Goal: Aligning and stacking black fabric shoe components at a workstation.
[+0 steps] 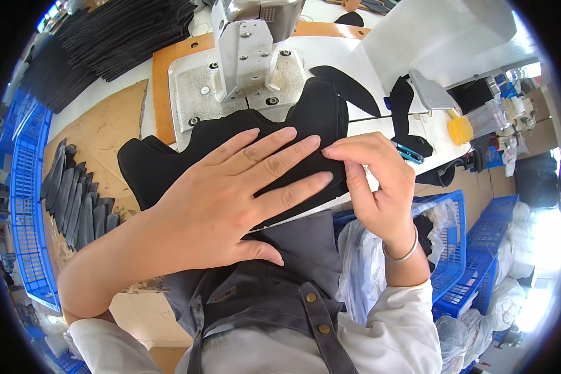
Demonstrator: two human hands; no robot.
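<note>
A black fabric piece (168, 168) with a wavy outline and layered edges lies on the white work surface, just in front of the machine. My left hand (243, 181) is laid flat across it, fingers spread and palm down. At the piece's right edge, my right hand (380, 181) has thumb and index finger brought together on the fabric; the exact grip is partly hidden. Close behind stands the sewing machine (245, 59) on its metal plate (190, 81). To the right of the piece lie a loose curved black piece (349, 90) and a teal cutter (408, 153).
Stacked black pieces (118, 37) fill the back left. More dark cut pieces (75, 199) rest on brown cardboard (115, 118) beside a blue crate (31, 206). A yellow-capped bottle (460, 131) lies at right. Below the right edge are plastic bags and a blue basket (458, 243).
</note>
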